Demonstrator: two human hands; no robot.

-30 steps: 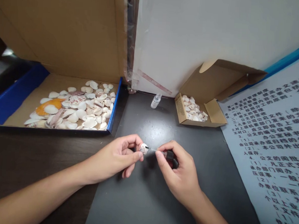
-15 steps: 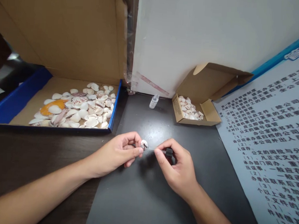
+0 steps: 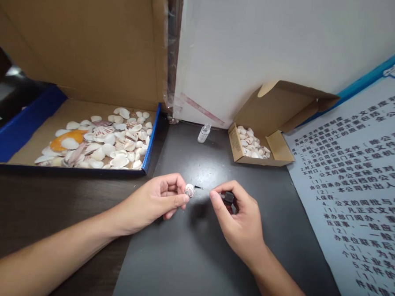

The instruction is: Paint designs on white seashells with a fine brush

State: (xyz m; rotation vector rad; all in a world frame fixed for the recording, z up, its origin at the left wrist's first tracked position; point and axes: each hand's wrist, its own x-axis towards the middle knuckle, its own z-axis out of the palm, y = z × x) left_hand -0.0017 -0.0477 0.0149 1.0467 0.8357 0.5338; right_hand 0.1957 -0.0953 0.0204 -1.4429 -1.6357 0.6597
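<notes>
Between the thumb and fingers of my left hand (image 3: pixel 165 197) is a small shell (image 3: pixel 189 190), whitish with reddish-brown speckles. My right hand (image 3: pixel 238 212) pinches a small brush (image 3: pixel 198 187) with a black cap-like handle (image 3: pixel 228 198). The brush's dark tip points left and lies just right of the shell, seemingly a little apart from it. My fingers hide part of the brush's stem. Beyond both hands, a small clear glass bottle (image 3: pixel 204 133) with a pale label stands uncapped on the dark grey mat (image 3: pixel 165 261).
On the left, an open blue-edged box (image 3: pixel 151 141) holds many white, purple-striped and orange shells. A small open cardboard box (image 3: pixel 234 145) with white shells stands at the back right. A printed sheet (image 3: pixel 354 196) lines the right side; a white panel (image 3: pixel 272 41) rises behind.
My right hand has drawn slightly right, and the brush's dark tip has come away from the shell. The shell has turned in my left fingers, showing its speckled face.
</notes>
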